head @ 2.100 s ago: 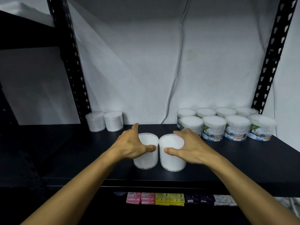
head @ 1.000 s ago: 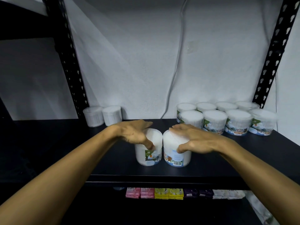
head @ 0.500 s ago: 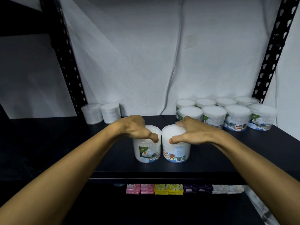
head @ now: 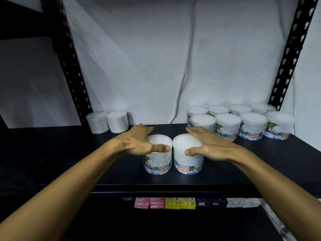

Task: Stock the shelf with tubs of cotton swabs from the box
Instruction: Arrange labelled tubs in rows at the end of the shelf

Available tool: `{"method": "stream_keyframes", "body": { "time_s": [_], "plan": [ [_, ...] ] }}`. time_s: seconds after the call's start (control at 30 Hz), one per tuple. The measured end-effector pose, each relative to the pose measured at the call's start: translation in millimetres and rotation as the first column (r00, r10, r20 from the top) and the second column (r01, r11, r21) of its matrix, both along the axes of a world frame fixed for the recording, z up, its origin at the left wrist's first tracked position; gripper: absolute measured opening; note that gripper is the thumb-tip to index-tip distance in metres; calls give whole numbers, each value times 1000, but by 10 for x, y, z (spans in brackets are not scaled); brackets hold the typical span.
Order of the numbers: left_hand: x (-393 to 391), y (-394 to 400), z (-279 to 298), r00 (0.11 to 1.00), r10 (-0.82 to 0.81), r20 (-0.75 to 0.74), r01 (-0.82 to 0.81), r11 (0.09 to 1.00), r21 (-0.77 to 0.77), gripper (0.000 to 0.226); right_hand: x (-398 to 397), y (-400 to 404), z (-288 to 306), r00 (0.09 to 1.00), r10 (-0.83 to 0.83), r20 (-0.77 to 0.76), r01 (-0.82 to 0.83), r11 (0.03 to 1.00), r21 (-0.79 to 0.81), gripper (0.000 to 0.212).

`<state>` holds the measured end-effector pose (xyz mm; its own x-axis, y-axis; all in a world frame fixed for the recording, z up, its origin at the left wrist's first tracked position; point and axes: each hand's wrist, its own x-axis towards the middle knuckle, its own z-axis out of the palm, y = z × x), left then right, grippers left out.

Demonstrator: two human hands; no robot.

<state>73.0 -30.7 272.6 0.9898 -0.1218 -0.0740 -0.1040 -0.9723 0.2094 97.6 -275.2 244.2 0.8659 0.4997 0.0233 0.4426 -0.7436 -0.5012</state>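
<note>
- Black steel shelving stands against a pale wall, its dark shelf board point(head: 234, 171) running across the middle of the view, with a perforated upright point(head: 69, 63) at far left and another point(head: 290, 53) at far right.
- A thin cable point(head: 186, 70) hangs down the wall to the back of the shelf.
- Two tubs of cotton swabs stand upright side by side near the front edge, at most a sliver apart; both labels read "COTTON BUDS" and face the viewer.
- The left hand point(head: 139, 141) lies over the top of the left tub point(head: 157, 160), its fingers spread and loosely extended toward the far side, its thumb across the tub's near upper rim.
- The right hand point(head: 208, 146) covers the right side of the right tub point(head: 188, 159) in the same way: fingers open and reaching past the lid's far rim, thumb against the near upper wall.
- Neither hand is curled tight; whether the fingers press on the tubs cannot be told.
- At far right, a block of eight matching tubs point(head: 243, 122) stands in two rows of four.
- At far left, beside the upright, two tubs point(head: 107, 121) stand with their plain sides showing.
- On the lower shelf sit small packets point(head: 191, 203) in a row: pink, yellow, purple, white.
</note>
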Motion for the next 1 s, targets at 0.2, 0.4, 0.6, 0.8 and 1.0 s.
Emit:
{"method": "stream_keyframes", "body": {
  "time_s": [0.2,0.4,0.6,0.8,1.0],
  "plan": [
    [-85,-13,-151,983,172,64,-163,979,-123,94,-86,20,-263,956,-248,154,227,963,143,98],
    [-67,-88,-89,986,166,26,-158,968,-194,67,-63,-14,-222,971,-204,126,184,970,157,77],
    [33,-30,-118,997,61,-38,-69,960,-272,63,-4,-126,-170,991,-85,99,75,992,102,71],
    [40,-5,-67,997,-16,-72,-3,968,-253,69,86,-196,-157,1000,-3,8,2,996,93,87],
    [48,27,-24,993,-69,-99,46,975,-217,72,134,-190,-158,1000,24,-5,-24,996,85,101]
  ]
}}
